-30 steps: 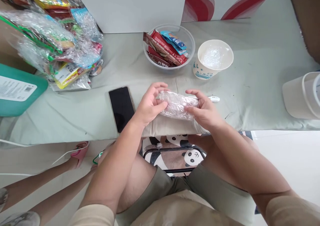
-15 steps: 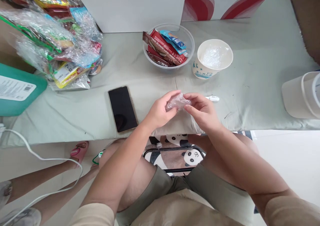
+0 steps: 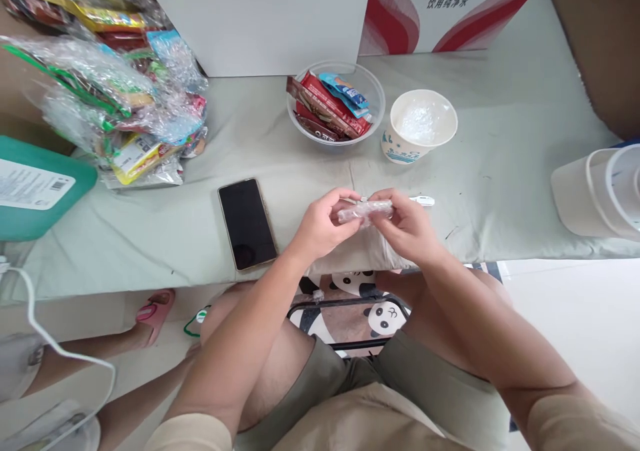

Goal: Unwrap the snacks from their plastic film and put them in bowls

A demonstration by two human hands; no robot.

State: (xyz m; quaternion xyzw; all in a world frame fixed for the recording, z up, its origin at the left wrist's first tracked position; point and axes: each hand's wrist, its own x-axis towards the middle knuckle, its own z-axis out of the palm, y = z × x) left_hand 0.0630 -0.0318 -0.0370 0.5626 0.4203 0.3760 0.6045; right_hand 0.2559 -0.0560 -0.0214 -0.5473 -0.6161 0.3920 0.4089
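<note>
My left hand (image 3: pixel 323 223) and my right hand (image 3: pixel 407 224) meet over the near edge of the cloth-covered table (image 3: pixel 300 171). Both pinch a small crumpled piece of clear plastic wrap (image 3: pixel 364 210) stretched between their fingertips. A black phone (image 3: pixel 247 223) lies face up just left of my left hand. Beyond my hands stand a clear bowl of wrapped snacks (image 3: pixel 334 104) and a white paper cup (image 3: pixel 421 126) with clear plastic scraps inside. A small white object (image 3: pixel 424 201) lies on the cloth by my right fingers.
A heap of bubble-wrapped snack packs (image 3: pixel 115 98) fills the table's left. A teal box (image 3: pixel 35 191) sits at far left, white containers (image 3: pixel 597 191) at far right, cartons (image 3: pixel 350 11) at the back. Another person's legs and pink slipper (image 3: pixel 155 308) show below left.
The wide wad of plastic wrap has been squeezed down into a small piece between my fingertips. My hands have drawn closer together. The view has tilted slightly.
</note>
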